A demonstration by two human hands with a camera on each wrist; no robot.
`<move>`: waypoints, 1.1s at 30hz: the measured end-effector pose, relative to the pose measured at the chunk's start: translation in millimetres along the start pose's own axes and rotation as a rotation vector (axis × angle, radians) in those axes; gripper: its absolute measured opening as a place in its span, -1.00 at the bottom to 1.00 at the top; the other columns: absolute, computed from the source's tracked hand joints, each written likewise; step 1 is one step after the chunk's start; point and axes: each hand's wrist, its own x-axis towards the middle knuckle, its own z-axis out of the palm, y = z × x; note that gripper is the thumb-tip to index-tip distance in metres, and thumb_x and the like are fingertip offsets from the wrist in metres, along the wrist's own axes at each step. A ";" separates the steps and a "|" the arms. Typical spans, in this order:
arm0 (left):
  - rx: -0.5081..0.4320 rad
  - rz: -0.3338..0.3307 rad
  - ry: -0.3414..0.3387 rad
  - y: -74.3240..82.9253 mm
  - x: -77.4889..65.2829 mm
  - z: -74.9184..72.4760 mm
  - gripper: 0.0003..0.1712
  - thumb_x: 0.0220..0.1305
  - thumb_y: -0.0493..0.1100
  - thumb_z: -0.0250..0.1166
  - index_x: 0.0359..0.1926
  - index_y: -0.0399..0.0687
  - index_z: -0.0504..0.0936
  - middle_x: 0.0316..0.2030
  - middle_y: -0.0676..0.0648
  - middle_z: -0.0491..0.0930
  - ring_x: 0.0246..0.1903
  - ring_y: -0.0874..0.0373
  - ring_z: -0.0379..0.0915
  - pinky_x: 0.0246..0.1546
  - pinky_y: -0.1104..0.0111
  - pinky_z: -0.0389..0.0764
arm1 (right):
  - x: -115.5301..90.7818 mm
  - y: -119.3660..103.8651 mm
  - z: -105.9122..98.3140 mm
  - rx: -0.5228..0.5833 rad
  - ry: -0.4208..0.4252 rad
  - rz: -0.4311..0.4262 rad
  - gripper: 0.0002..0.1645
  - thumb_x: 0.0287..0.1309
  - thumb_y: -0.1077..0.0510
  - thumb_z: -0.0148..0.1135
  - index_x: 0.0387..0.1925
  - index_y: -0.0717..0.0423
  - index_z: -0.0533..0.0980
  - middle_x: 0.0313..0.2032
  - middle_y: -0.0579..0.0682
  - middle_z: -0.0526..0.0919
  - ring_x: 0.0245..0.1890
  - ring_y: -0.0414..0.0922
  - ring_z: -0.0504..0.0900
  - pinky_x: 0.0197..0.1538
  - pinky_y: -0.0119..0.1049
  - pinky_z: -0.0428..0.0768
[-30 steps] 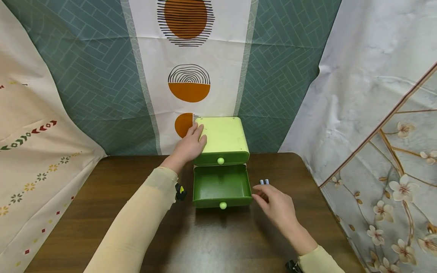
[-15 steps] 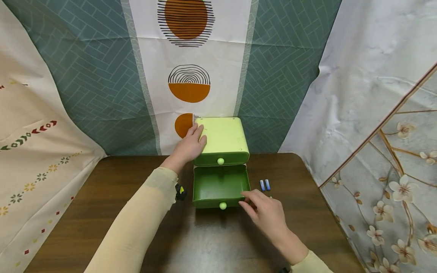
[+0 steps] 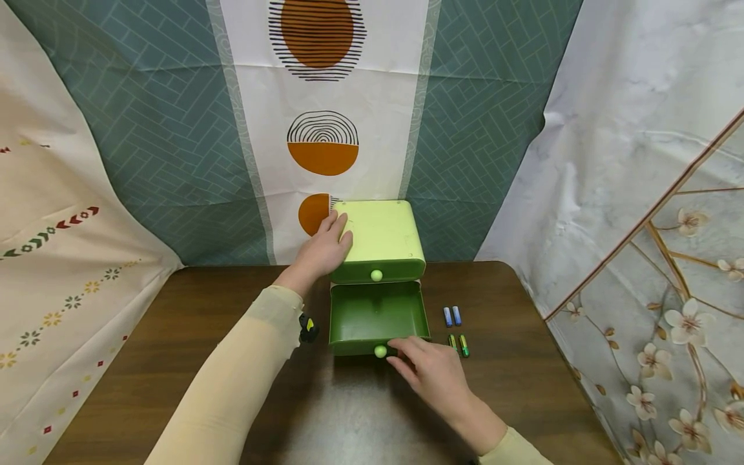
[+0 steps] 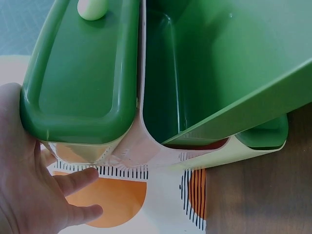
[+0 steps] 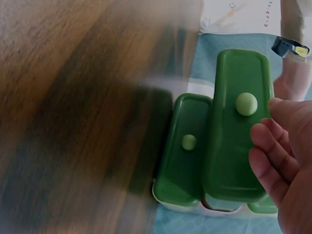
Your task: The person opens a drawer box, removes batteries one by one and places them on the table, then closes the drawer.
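Looks like a makeshift, curtained-off nook; hard to tell whether in a home or a studio. Screened behind by a teal cloth (image 3: 157, 129) with brick-like lines and a white strip (image 3: 331, 95) of orange discs, on the left by a cream cloth (image 3: 64, 278) with small motifs, on the right by a marbled cloth (image 3: 633, 97) printed with blossoms. Furnished with a dark wood-grained worktop (image 3: 174, 336) and a household-style green drawer unit (image 3: 383, 229).

Head view evenly lit; pale glare thrown on table (image 3: 354, 429), soft shadow cast under lower drawer (image 3: 351, 349); right wrist view dimmed, table smeared by blur; left wrist view slightly washed out
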 end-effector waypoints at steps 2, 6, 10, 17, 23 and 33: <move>0.002 0.001 0.000 -0.6 0.4 0.5 -0.21 0.78 0.22 -0.26 0.84 0.09 -0.06 0.80 -0.07 -0.24 0.75 -0.11 -0.21 0.60 -0.18 0.16 | 0.1 -1.0 3.2 0.000 -0.002 -0.007 -0.66 0.18 0.11 0.69 -0.02 0.00 0.78 -0.26 -0.20 0.80 -0.53 -0.36 0.62 -0.51 -0.52 0.47; 0.003 0.005 0.001 -1.4 0.9 1.7 -0.20 0.78 0.23 -0.26 0.84 0.09 -0.06 0.80 -0.08 -0.24 0.75 -0.11 -0.20 0.60 -0.18 0.16 | -0.5 -2.6 9.2 -0.023 -0.026 -0.009 -0.67 0.16 0.11 0.70 -0.04 -0.01 0.78 -0.25 -0.22 0.80 -0.49 -0.34 0.69 -0.52 -0.48 0.52; 0.000 0.005 0.003 -1.1 0.5 2.2 -0.20 0.77 0.24 -0.26 0.84 0.10 -0.05 0.80 -0.06 -0.24 0.75 -0.11 -0.19 0.61 -0.17 0.15 | -2.3 -3.1 14.5 -0.053 -0.046 0.000 -0.67 0.14 0.12 0.72 -0.08 -0.02 0.78 -0.26 -0.23 0.79 -0.45 -0.32 0.74 -0.54 -0.42 0.55; -0.007 0.004 0.001 0.0 0.0 2.1 -0.20 0.78 0.24 -0.25 0.84 0.12 -0.04 0.80 -0.05 -0.23 0.74 -0.13 -0.16 0.61 -0.18 0.14 | -3.1 -3.9 19.8 -0.084 -0.027 0.010 -0.74 0.17 0.11 0.71 -0.13 -0.05 0.79 -0.26 -0.25 0.79 -0.40 -0.30 0.78 -0.52 -0.39 0.59; -0.005 0.005 -0.003 -1.4 0.7 1.8 -0.20 0.78 0.24 -0.26 0.84 0.11 -0.06 0.80 -0.06 -0.25 0.74 -0.13 -0.18 0.61 -0.19 0.13 | -1.1 -5.3 21.7 -0.097 0.013 -0.001 -0.75 0.15 0.10 0.72 -0.17 -0.07 0.79 -0.28 -0.27 0.78 -0.42 -0.31 0.77 -0.50 -0.44 0.59; -0.009 0.004 0.004 -3.6 1.2 1.4 -0.20 0.79 0.24 -0.25 0.84 0.10 -0.06 0.80 -0.06 -0.26 0.74 -0.14 -0.17 0.60 -0.19 0.14 | 2.8 -4.6 22.6 -0.100 -0.019 0.033 -0.80 0.21 0.09 0.71 -0.18 -0.06 0.80 -0.29 -0.26 0.79 -0.42 -0.31 0.77 -0.52 -0.41 0.58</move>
